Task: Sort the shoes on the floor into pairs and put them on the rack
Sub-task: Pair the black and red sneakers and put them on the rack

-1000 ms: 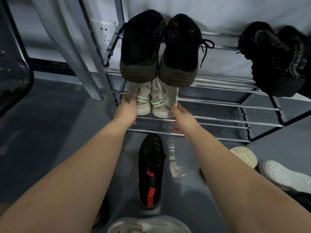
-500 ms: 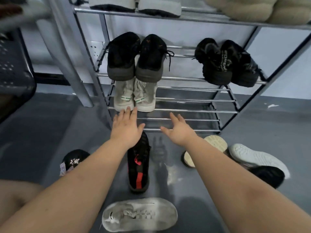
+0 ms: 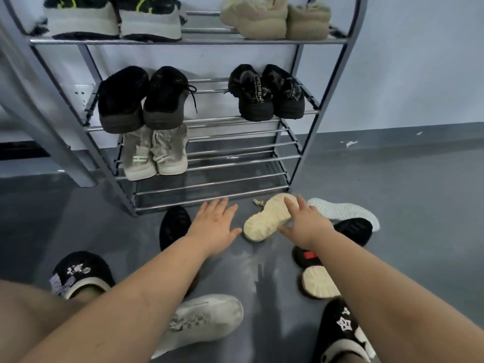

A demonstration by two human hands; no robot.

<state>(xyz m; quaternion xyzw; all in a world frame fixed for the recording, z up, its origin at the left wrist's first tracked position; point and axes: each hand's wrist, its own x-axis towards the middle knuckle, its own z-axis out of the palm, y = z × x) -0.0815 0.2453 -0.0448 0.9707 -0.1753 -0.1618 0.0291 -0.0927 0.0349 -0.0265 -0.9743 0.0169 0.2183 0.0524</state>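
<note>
Hands out low over the floor (image 3: 419,184), both flat and spread, fingers loose, gripping nothing. Left hand (image 3: 213,226) hovers palm down just in front of the rack (image 3: 309,127), partly over a black shoe (image 3: 174,226) lying on the floor. Right hand (image 3: 305,226) is at a cream shoe (image 3: 267,220) that lies on its side with the sole showing; fingertips lie over its edge, but whether they press on it I cannot tell.

Up on the rack, the top shelf carries a grey pair with yellow-green marks (image 3: 112,20) and a tan pair (image 3: 275,19). Middle shelf: 2 black pairs, one at the left (image 3: 142,98) and one at the right (image 3: 265,91). Lower shelf: a beige pair with green stripes (image 3: 154,153), tucked at the left under the black ones, toes tipped outward.

Loose on the floor, a white shoe (image 3: 345,212) and another black shoe (image 3: 353,230) lie just right of the right hand, a black shoe with a red patch (image 3: 314,273) is under the right forearm, and a pale grey shoe (image 3: 204,320) lies near the bottom middle. Black slippers with star charms sit on the person's feet, left (image 3: 78,273) and right (image 3: 343,331).
</note>
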